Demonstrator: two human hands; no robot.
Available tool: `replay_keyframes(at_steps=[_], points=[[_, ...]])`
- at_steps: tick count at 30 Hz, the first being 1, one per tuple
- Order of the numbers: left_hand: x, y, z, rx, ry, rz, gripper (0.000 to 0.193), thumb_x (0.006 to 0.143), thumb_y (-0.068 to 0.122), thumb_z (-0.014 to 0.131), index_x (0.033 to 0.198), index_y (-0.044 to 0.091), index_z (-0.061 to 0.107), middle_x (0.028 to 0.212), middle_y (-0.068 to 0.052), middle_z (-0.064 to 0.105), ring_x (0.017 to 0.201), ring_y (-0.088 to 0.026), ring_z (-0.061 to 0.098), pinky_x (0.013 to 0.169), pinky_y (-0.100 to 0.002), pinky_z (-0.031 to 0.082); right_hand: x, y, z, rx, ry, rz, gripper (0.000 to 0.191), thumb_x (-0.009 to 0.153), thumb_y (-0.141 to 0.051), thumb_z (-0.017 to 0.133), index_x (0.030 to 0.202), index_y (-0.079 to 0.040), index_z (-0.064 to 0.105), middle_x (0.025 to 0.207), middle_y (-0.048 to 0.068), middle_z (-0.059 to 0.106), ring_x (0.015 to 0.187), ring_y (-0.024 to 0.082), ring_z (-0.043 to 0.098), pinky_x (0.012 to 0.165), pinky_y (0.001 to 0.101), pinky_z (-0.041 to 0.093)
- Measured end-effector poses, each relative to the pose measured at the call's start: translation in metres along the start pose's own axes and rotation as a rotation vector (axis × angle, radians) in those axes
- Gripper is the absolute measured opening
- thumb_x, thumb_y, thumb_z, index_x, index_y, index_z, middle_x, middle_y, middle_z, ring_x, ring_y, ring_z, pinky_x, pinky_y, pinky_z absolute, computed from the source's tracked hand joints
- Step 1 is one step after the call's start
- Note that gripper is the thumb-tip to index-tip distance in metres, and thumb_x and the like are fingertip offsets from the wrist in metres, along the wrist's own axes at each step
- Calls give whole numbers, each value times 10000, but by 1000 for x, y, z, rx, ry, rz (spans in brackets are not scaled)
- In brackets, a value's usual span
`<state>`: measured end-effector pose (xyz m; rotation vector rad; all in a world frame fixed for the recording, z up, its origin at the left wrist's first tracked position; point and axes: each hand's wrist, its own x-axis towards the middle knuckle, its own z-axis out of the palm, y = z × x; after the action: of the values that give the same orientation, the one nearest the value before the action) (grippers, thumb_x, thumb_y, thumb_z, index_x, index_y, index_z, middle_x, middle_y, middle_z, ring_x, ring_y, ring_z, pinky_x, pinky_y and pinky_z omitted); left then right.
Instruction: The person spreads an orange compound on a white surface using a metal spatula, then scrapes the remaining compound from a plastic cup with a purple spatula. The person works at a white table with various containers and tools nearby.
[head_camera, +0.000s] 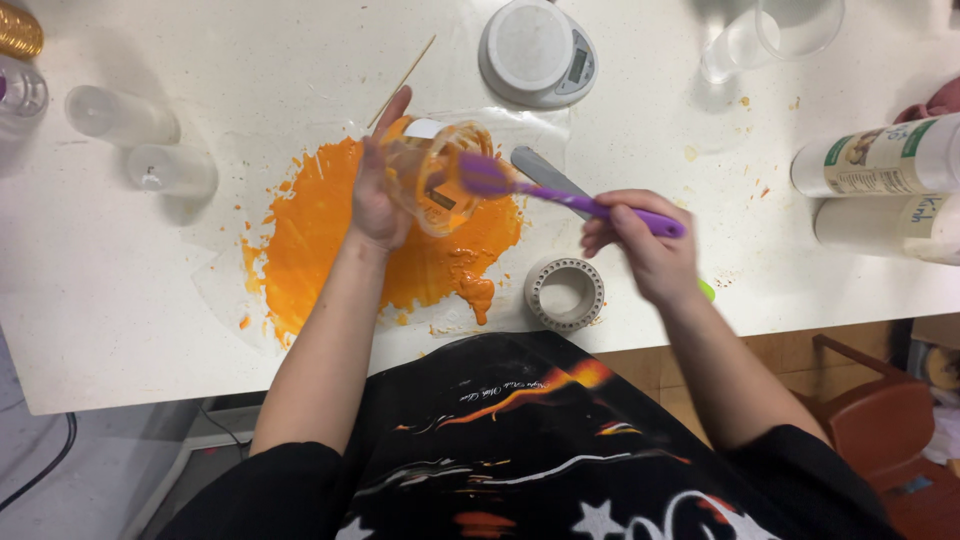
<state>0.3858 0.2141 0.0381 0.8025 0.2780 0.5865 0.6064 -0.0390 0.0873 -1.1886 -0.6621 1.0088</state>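
The left hand (378, 190) grips a tilted clear cup (440, 172) smeared orange, above the orange puddle (330, 240) near the table's (120, 300) front edge. The right hand (645, 245) clasps a purple spatula (560, 195), its head inside the cup. A white ring mould (564, 292) sits just beside the front edge.

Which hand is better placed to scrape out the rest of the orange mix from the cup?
Right. The right hand already grips the purple spatula, its head inside the tilted clear cup. The left hand is occupied holding that cup over the orange puddle.
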Motion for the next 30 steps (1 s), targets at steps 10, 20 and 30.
replay_keyframes(at_steps=[10,20,30], points=[[11,-7,7,157,204,14,783,1049,552,555,1643,97,323,1218,-101,650,1229,-220,639,1126,-410,529,-9,24,4,-269,-84,-5,219,1056,-28,568,1235,65,651,1052,180,732,934,233,744,817,353,649],[7,-13,10,198,192,43,828,1040,616,525,1641,84,323,1271,-81,640,1272,-219,627,1144,-411,526,-21,49,16,767,297,604,272,1130,-174,511,1265,47,596,950,167,710,813,235,729,733,321,611],[11,3,5,235,155,-72,829,1019,625,555,1638,110,358,1090,-80,654,1120,-208,632,1023,-387,545,-12,7,-5,-338,-52,-70,200,1081,-50,572,1218,69,655,998,155,738,884,205,746,809,323,638]])
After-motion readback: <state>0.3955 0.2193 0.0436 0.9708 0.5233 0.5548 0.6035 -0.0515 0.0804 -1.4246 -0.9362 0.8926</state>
